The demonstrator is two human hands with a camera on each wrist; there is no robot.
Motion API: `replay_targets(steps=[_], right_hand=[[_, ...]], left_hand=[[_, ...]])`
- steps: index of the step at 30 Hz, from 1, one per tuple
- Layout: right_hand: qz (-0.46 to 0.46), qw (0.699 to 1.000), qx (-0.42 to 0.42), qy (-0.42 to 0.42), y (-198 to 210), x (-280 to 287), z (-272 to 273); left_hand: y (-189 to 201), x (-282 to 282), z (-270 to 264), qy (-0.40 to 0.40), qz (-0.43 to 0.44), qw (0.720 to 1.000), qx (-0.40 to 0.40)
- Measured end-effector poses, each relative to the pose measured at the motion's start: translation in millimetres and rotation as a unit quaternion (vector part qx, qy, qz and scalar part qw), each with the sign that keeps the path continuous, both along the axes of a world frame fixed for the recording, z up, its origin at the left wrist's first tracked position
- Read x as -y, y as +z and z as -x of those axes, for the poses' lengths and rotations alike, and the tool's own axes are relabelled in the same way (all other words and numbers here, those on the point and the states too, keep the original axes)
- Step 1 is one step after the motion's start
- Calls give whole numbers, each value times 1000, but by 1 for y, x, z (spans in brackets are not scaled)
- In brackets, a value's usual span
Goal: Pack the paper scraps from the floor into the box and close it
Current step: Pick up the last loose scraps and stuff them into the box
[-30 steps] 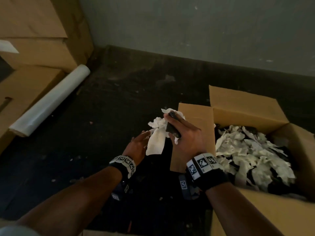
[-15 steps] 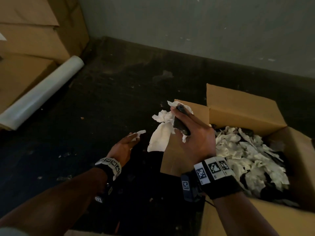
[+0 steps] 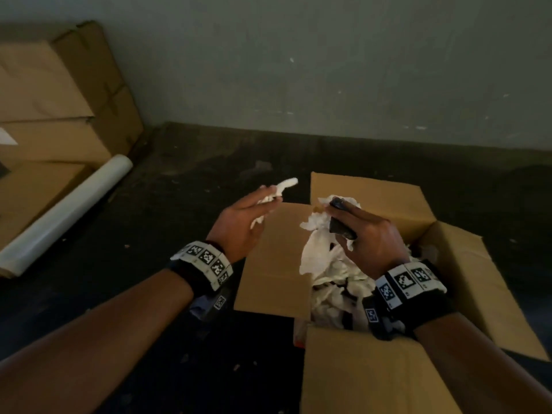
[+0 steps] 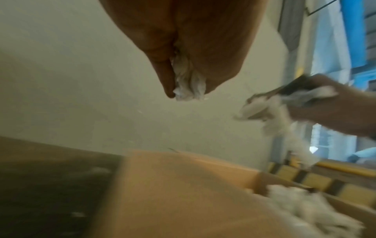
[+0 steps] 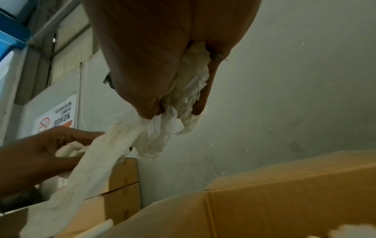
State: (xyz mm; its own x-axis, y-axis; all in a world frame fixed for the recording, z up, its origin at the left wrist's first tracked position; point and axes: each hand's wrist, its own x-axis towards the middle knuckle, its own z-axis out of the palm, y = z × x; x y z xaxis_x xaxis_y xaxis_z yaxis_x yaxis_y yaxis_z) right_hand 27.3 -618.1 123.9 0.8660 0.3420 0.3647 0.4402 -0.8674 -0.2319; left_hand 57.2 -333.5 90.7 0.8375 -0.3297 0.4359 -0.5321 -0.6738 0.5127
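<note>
Right hand (image 3: 369, 234) over the open cardboard box (image 3: 466, 282), fingers curled round a bunch of white paper scraps (image 3: 318, 249) together with a small dark object (image 3: 340, 227), kind not clear. Left hand (image 3: 242, 225) raised just left of the box, above its left flap (image 3: 271, 264), pinching a smaller crumpled scrap (image 3: 280, 188). Two loads in the air, one per hand, neither dropped yet.

Judged well along: a heap of scraps in the box (image 3: 334, 297) already, floor (image 3: 149, 264) carrying only small pale specks near the box. Left to do: release both handfuls, pick up any specks worth taking, fold the flaps shut. Four flaps, all open.

Beyond: one white roll (image 3: 65, 216) on the floor at left, three stacked cartons (image 3: 59, 94) behind it, as far as countable.
</note>
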Motion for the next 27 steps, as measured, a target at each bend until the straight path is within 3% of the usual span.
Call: replay_targets(steps=[4, 8, 10, 13, 17, 20, 24, 27], right_hand=[[18, 995, -60, -75, 0, 62, 12], [51, 972, -190, -127, -18, 113, 10], [96, 951, -274, -105, -31, 129, 6], [117, 916, -372, -95, -39, 144, -2], [106, 909, -392, -91, -39, 155, -12], [139, 888, -427, -94, -40, 157, -25], [219, 850, -470, -87, -52, 157, -41], [246, 850, -459, -83, -72, 155, -53]], left_hand=[[-5, 81, 9, -73, -19, 997, -23], [-22, 150, 14, -105, -29, 991, -76], [-31, 172, 12, -104, -89, 978, -159], [-36, 189, 5, -78, -235, 934, -257], [-25, 205, -2, -78, -308, 905, -282], [-30, 218, -11, -81, -345, 886, -298], [-53, 236, -28, -86, -395, 844, -351], [-83, 247, -40, -95, -419, 824, -369]])
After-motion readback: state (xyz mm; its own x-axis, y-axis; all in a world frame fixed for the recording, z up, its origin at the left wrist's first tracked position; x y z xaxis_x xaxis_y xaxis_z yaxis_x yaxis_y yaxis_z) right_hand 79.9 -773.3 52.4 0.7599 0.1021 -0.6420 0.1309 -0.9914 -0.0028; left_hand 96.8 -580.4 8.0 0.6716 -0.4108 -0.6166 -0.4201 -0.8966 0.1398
